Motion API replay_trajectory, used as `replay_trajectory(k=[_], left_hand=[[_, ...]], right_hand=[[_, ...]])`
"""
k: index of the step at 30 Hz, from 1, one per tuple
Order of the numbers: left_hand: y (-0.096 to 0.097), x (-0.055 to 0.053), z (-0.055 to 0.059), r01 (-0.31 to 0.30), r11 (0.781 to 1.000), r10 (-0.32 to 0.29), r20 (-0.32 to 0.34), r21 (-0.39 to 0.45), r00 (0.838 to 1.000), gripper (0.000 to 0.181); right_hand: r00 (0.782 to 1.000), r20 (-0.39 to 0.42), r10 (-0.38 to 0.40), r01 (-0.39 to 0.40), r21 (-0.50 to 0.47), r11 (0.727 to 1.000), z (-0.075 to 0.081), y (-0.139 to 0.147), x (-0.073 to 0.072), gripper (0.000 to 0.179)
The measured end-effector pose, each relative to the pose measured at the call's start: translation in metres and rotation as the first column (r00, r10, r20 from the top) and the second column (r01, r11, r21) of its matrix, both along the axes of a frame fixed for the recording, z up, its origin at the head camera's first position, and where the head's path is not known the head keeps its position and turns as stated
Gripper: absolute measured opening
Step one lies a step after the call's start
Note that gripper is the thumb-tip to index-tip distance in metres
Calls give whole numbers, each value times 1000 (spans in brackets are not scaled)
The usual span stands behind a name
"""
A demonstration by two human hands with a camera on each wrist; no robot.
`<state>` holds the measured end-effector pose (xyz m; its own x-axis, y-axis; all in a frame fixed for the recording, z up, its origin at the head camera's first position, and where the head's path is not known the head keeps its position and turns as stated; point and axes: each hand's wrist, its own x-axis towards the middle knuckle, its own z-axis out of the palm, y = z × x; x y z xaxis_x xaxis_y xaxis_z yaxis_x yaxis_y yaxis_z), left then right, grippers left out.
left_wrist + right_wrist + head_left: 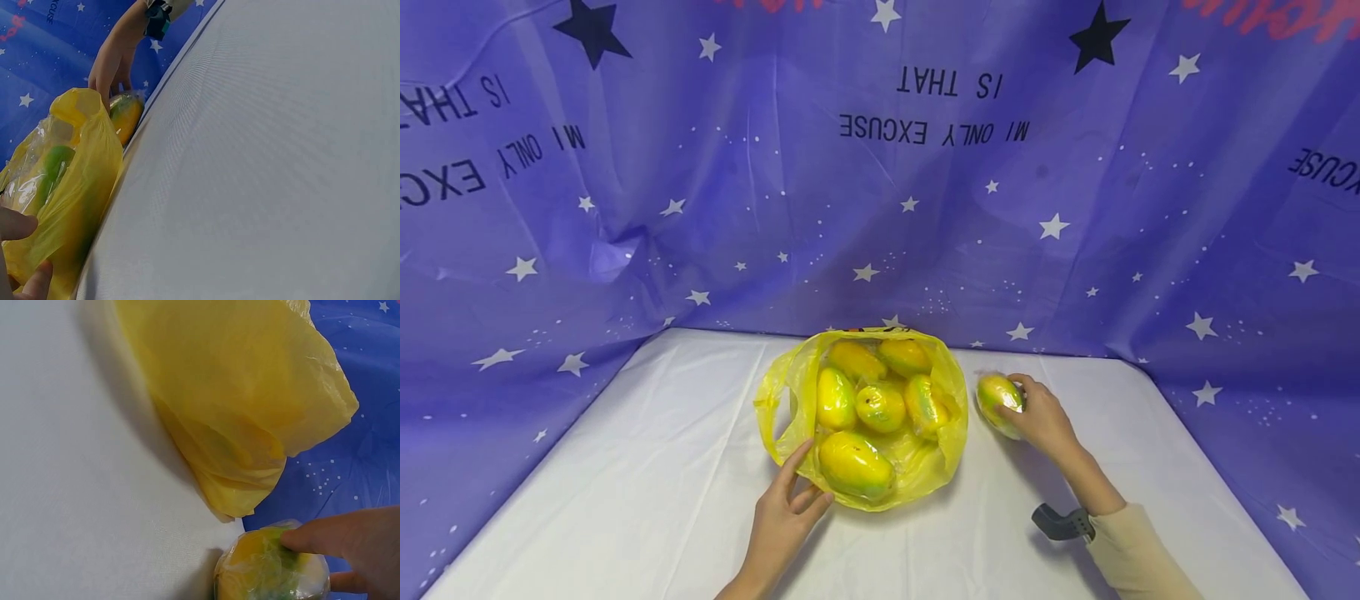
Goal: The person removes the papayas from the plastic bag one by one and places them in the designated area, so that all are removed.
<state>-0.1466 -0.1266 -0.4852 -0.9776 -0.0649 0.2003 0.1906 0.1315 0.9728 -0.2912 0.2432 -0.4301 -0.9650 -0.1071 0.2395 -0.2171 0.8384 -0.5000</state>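
A yellow plastic bag (951,467) stands on the table with its mouth open upward. Several yellow-green mangoes (855,463) in clear wrap lie inside it. My left hand (781,521) touches the near left side of the bag, index finger and thumb spread apart against it. To the right of the bag, my right hand (1045,421) grips a separate wrapped mango (997,392), fingers and thumb around its right side. In the right wrist view this mango (256,569) is down at the white surface. The left wrist view shows only two left fingertips (22,225) on the bag.
White cloth covers the table (640,475). A purple-blue curtain (925,217) with stars and lettering hangs behind and at both sides, close to the table's back edge. A dark strap (1060,523) is worn on the right wrist.
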Motion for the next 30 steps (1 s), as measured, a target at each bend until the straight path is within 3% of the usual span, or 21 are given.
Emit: replay_trajectory(k=[10, 20, 30], left_hand=[[0, 1, 2, 24, 1000, -24, -26, 15, 999, 79], [0, 2, 2, 24, 1000, -24, -42, -1, 999, 77], [0, 1, 2, 21, 1000, -21, -28, 2, 999, 77]], right_hand=[[999, 50, -14, 15, -10, 1000, -2, -2, 3, 68], [1000, 13, 0, 1, -20, 1000, 1, -6, 6, 69], [997, -66, 44, -49, -66, 997, 17, -15, 17, 64]])
